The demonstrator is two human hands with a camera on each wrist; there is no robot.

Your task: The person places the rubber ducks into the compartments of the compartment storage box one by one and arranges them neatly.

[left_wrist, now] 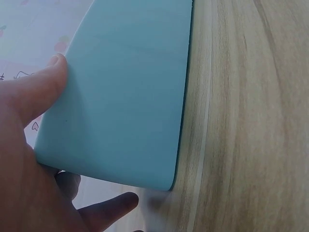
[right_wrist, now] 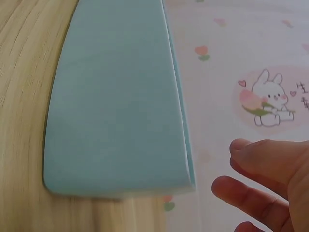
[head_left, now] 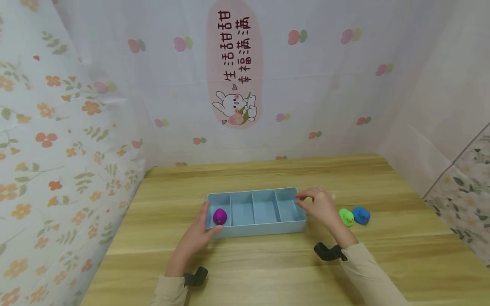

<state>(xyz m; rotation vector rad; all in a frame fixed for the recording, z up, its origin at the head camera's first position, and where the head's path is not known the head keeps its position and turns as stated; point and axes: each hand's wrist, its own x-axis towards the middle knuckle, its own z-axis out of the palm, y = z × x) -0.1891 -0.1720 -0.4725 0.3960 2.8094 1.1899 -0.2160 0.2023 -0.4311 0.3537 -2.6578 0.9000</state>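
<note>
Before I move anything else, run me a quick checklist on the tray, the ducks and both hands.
1. Tray held: ok, the left hand is on its left end, thumb at the front; how firmly, cannot tell.
2. Purple duck inside: ok, in the leftmost compartment.
3. Room left: ok, no duck shows in the other three compartments.
4. Green duck and blue duck inside: not ok, both lie on the table right of the tray.
5. Right hand free: ok, nothing between thumb and fingers.
</note>
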